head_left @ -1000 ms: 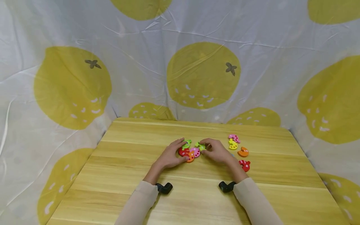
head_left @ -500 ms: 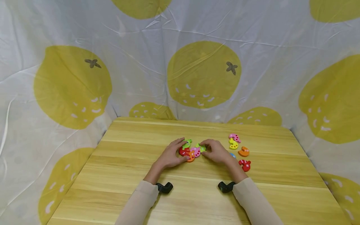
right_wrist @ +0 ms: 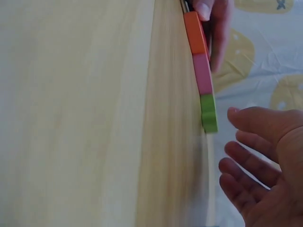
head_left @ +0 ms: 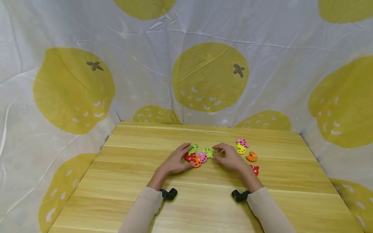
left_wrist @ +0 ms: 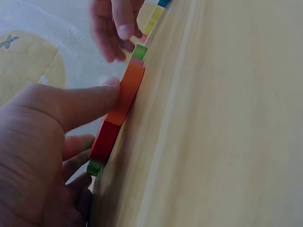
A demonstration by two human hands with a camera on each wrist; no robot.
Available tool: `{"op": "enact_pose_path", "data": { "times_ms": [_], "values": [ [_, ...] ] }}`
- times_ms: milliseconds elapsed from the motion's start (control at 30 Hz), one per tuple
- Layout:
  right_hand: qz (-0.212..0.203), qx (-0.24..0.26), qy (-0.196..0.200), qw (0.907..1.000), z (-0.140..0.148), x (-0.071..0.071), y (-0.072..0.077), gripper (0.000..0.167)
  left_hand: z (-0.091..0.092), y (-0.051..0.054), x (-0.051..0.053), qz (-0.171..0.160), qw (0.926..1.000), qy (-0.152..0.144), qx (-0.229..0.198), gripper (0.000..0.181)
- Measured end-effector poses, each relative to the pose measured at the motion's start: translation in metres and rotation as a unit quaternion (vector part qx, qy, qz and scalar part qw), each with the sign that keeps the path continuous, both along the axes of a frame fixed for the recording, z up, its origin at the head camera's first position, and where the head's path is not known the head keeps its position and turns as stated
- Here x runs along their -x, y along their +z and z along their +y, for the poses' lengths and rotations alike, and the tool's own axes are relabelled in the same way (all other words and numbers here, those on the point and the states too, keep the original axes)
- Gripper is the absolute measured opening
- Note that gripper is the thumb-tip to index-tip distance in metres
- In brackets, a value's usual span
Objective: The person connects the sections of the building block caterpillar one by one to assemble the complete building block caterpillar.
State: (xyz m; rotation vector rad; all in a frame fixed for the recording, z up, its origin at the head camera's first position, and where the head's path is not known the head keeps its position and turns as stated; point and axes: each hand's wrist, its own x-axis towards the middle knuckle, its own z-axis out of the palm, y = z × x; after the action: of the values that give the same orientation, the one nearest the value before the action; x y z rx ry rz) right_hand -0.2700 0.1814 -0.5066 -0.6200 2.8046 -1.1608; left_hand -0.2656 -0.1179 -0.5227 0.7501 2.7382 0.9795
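Since half a second ago, the right hand (head_left: 228, 156) has come off the light green piece (head_left: 208, 152) and drawn back to its own right, so that the piece now shows whole. The right forearm has shifted too, hiding the blue piece that showed beside it and covering more of the loose red piece (head_left: 255, 170). The left hand (head_left: 175, 160) has hardly moved.

The right hand is spread, thumb and fingers well parted and holding nothing. The light green piece lies just off its fingertips, on the side toward the left hand; the right wrist view shows a gap between thumb and piece. That piece sits against the pink piece marked 4 (head_left: 202, 157), at the end of the chain farthest from the left hand.

The left hand is spread about the other end. Its thumb touches the orange piece marked 3 (head_left: 197, 162), its forefinger rests at the green head piece (head_left: 193, 149), and the red piece marked 2 (head_left: 190, 157) lies between the two.

On the right hand's outer side, well apart from the chain, lie the orange piece marked 10 (head_left: 252, 157), a yellow piece (head_left: 240, 149) and, just past the yellow one, a loose pink piece (head_left: 242, 142).
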Motion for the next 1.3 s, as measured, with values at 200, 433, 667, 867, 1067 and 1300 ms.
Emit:
{"op": "enact_pose_path", "data": {
  "times_ms": [200, 433, 667, 867, 1067, 1300],
  "values": [
    [0.023, -0.007, -0.020, 0.9995, 0.021, -0.010, 0.005, 0.040, 0.000, -0.001, 0.000, 0.008, 0.9999, 0.011, 0.003, 0.085],
    [0.039, -0.021, -0.038, 0.9983, 0.051, -0.025, 0.005, 0.045, 0.004, -0.002, 0.000, 0.008, 0.9995, 0.029, -0.003, 0.086],
    [0.035, -0.074, -0.076, 0.9937, 0.074, -0.043, 0.004, 0.056, 0.006, -0.003, 0.000, 0.013, 0.9990, 0.043, -0.006, 0.089],
    [0.036, -0.094, -0.097, 0.9901, 0.086, -0.052, 0.005, 0.063, 0.007, -0.001, 0.000, 0.013, 0.9987, 0.048, -0.014, 0.090],
    [0.027, -0.105, -0.102, 0.9888, 0.092, -0.056, 0.000, 0.066, 0.007, -0.002, 0.001, 0.012, 0.9982, 0.050, -0.028, 0.084],
    [0.029, -0.110, -0.096, 0.9888, 0.090, -0.056, -0.005, 0.069, 0.006, -0.003, 0.002, 0.011, 0.9982, 0.052, -0.028, 0.079]
  ]
}}
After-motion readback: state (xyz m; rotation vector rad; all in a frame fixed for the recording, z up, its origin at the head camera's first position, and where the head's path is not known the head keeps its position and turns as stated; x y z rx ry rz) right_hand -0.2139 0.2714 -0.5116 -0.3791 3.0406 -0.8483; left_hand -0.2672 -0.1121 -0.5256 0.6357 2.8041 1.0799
